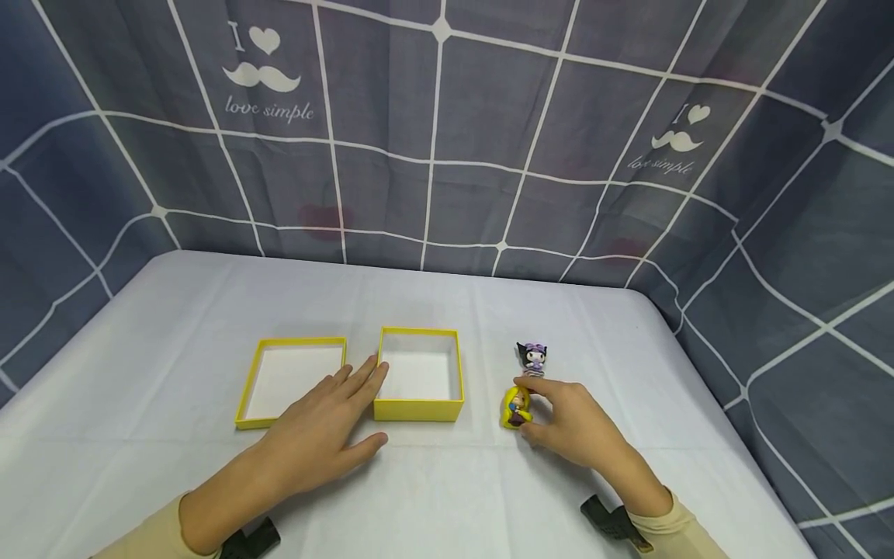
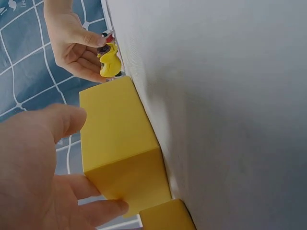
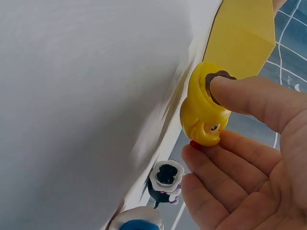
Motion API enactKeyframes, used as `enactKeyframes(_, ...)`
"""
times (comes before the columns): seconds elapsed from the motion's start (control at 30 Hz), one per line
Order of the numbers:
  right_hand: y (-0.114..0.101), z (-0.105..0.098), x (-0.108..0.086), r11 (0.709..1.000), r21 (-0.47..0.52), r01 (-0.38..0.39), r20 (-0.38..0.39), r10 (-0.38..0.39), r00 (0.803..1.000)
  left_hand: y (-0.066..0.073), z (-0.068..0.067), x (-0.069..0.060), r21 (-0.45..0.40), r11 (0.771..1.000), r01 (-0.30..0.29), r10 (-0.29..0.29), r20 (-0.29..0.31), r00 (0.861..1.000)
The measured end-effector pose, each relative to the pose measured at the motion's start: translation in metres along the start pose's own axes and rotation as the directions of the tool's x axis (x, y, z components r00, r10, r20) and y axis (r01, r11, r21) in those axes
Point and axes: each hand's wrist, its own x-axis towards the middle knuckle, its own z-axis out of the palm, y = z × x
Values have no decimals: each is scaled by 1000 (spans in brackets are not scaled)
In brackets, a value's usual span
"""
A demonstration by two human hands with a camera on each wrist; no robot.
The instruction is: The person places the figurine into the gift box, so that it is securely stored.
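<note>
The open yellow box (image 1: 419,410), white inside, stands on the table. My left hand (image 1: 317,435), fingers extended, touches its left side; the left wrist view shows those fingers against the yellow box (image 2: 120,129). To the right, my right hand (image 1: 576,427) pinches a yellow figurine (image 1: 508,411) between thumb and fingers. In the right wrist view, the thumb presses the dark base of the yellow figurine (image 3: 194,108) and the fingertips touch its other end. Just beyond it in the head view is a black-and-purple figurine (image 1: 534,355).
A shallow yellow-rimmed lid (image 1: 254,388) lies left of the box, partly under my left hand. A white cloth covers the table (image 1: 447,505), and a grey checked curtain (image 1: 489,101) hangs behind. The right wrist view shows part of a blue-and-white object (image 3: 139,223) at the bottom.
</note>
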Motion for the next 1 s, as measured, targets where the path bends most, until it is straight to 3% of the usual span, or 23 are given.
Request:
enactKeyframes(0.3, -1, 0, 0, 1000, -2, 29, -31, -29, 999, 0, 1, 1, -64, 997, 33, -33, -5, 999)
enactKeyframes(0.6, -7, -5, 0, 999, 4, 38, -49, -38, 998, -1, 3, 3, -87, 995, 53, -59, -70, 996)
enactKeyframes(1.0, -19, -13, 3, 995, 6, 97, -91, -96, 991, -2, 3, 5, -81, 996, 36, -45, -112, 993)
